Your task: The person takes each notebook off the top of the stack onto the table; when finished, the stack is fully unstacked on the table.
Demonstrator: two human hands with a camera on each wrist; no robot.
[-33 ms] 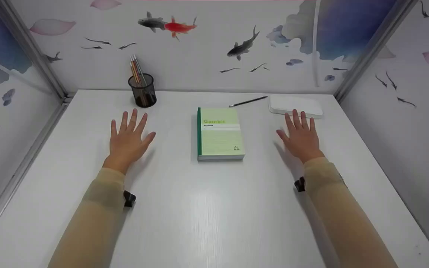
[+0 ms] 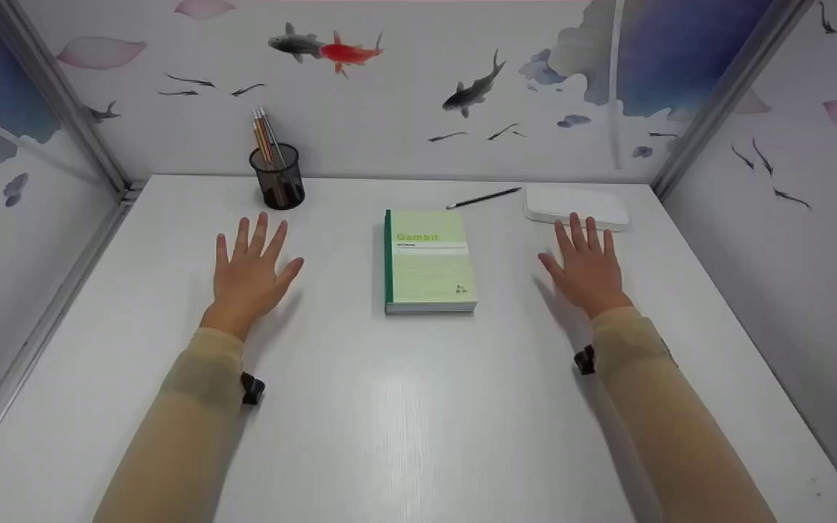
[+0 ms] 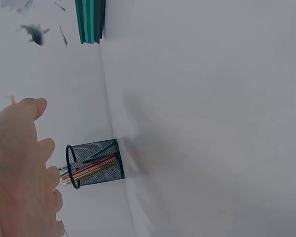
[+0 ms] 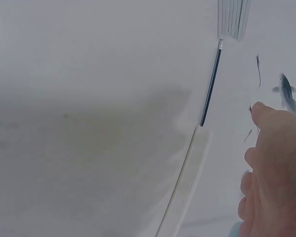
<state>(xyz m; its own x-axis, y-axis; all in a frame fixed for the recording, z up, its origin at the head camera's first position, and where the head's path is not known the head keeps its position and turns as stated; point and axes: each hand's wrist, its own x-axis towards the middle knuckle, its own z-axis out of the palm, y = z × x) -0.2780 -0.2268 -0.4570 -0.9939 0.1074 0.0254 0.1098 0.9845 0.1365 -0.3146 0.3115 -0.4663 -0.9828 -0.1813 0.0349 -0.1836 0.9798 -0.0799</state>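
My left hand (image 2: 248, 276) is spread palm down over the left of the table, fingers straight, holding nothing. Just beyond its fingertips stands a black mesh pen cup (image 2: 278, 178) with several pencils (image 2: 266, 138) in it; the left wrist view shows the cup sideways. Over on the right, my right hand (image 2: 589, 272) is likewise spread with nothing in it, its fingertips overlapping the near edge of a flat white case (image 2: 577, 206) in the head view. A stack of green notebooks (image 2: 431, 261), the top cover reading "Gambit", lies between the hands. Behind it rests a dark pencil (image 2: 484, 198).
White panels (image 2: 389, 109) painted with fish and petals enclose the table (image 2: 404, 407) at the back and both sides. Metal posts (image 2: 62, 94) stand at the corners. A small black device (image 2: 252, 388) sits at each wrist.
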